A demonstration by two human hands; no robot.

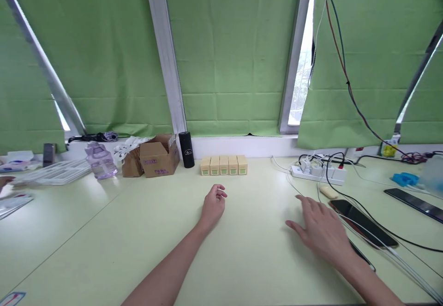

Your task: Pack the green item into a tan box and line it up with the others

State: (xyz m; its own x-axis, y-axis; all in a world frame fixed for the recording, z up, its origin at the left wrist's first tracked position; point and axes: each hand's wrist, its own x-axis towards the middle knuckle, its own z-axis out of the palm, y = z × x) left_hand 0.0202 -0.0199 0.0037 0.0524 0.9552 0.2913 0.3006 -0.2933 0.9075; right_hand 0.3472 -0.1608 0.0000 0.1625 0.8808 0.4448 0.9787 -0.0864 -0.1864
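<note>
My left hand [213, 206] rests on the pale green table [114, 232] with its fingers loosely curled and nothing in them. It lies just in front of a row of several small yellow boxes [224, 165] standing side by side near the window sill. My right hand [320, 230] lies flat on the table with fingers stretched out, holding nothing. It is next to a black phone [363, 223] and white cables.
A black cylinder [186, 149], an open cardboard box [157, 158] and a clear purple bottle [100, 160] stand at the back left. A white power strip [318, 172] with plugs and cables lies at the back right. Another phone [413, 202] lies far right.
</note>
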